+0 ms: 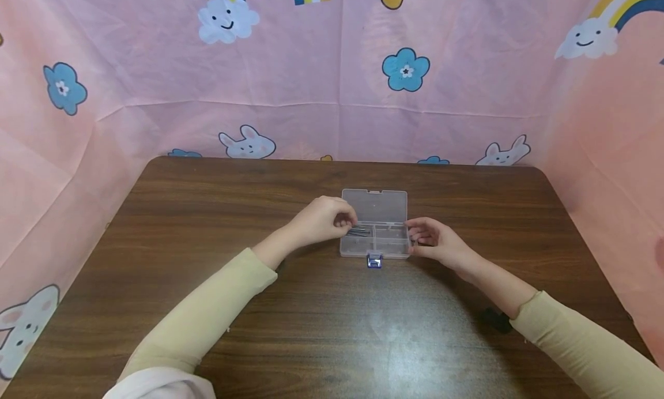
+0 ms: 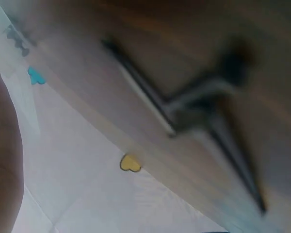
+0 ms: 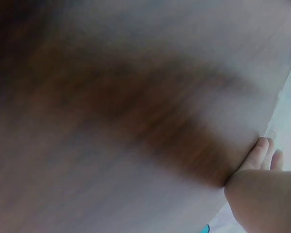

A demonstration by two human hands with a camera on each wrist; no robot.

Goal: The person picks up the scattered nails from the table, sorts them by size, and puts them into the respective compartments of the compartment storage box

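A clear plastic compartment box [image 1: 391, 249] stands on the table with its lid [image 1: 381, 206] raised at the back and a blue latch [image 1: 374, 260] at the front. Several thin metal pieces, like nails [image 1: 360, 232], lie in its back left compartment. Over that compartment my left hand [image 1: 324, 219] bends its fingers at the box's left side; whether it pinches one of the pieces is hidden. My right hand [image 1: 441, 243] grips the box's right side, thumb near the front corner and fingers at the back. In the left wrist view, dark slim metal pieces [image 2: 145, 92] appear blurred.
The brown wooden table [image 1: 311, 330] has rounded back corners. Pink cloth [image 1: 311, 70] printed with clouds, flowers and rabbits hangs behind it and along both sides. A small dark object [image 1: 495, 320] shows under the right forearm.
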